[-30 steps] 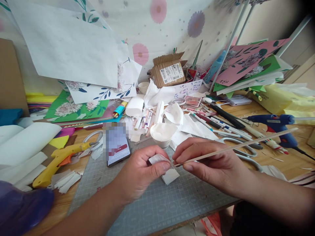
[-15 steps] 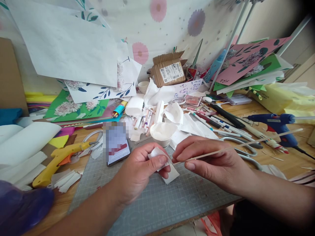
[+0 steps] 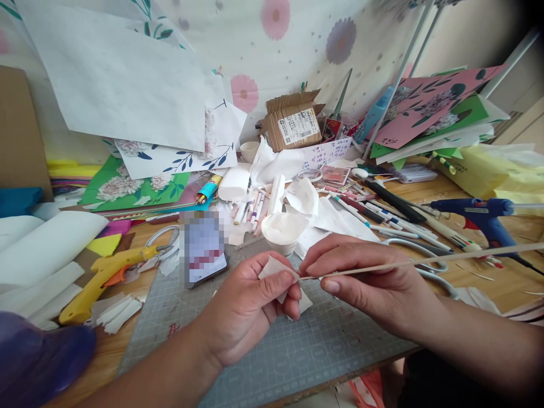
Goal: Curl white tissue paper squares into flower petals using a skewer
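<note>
1. Front and center, just nearer the viewer than the paper cup (image 3: 281, 248), the left hand (image 3: 250, 303) grips a crisp white paper piece (image 3: 272, 269), thumb pressed flat over it, fingers curled beneath.
2. Right of that, nearer than the cup too, the right hand (image 3: 374, 283) pinches a slim, straight, pale stick (image 3: 476, 253) between thumb and fingers, its near end meeting the paper!
3. Whether the tip sits inside the paper, I can't tell; the left thumb covers it, and the far end runs off the right edge.
4. Below the cup, a smooth gridded cutting mat (image 3: 331, 351); another pale scrap (image 3: 305, 304) peeks out, mostly hidden behind the left fingers.
5. Left of the cup, a flat smartphone (image 3: 208, 269), screen blurred; right of it, rounded gray scissor handles (image 3: 437, 286), partly blocked by the right hand.
</note>
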`<state>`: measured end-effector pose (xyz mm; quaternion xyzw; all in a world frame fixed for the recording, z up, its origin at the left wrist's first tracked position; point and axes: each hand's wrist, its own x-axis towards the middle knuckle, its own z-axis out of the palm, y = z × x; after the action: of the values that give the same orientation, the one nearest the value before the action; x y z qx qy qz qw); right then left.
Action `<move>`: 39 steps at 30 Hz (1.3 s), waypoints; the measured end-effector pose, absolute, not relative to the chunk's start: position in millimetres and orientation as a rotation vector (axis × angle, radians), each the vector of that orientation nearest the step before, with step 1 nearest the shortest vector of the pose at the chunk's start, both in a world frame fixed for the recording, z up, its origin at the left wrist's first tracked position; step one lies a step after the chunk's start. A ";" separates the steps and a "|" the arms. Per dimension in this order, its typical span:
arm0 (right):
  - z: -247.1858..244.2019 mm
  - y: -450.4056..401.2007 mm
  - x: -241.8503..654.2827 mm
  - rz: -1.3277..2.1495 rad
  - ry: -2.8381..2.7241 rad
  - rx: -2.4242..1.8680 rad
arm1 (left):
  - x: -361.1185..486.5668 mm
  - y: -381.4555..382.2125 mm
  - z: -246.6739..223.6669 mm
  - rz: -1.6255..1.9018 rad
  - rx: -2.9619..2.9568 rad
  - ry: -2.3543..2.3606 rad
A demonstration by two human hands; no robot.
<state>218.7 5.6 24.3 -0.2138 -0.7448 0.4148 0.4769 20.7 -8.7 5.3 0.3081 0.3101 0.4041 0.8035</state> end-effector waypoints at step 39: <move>24.0 4.9 213.2 1.005 -1.854 -0.405 | 25.2 -9.9 5.8 0.861 0.672 0.546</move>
<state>213.2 4.9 24.0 -0.1659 -0.7588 0.4114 0.4769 25.2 -9.9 5.8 0.3153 0.2563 0.4044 0.8194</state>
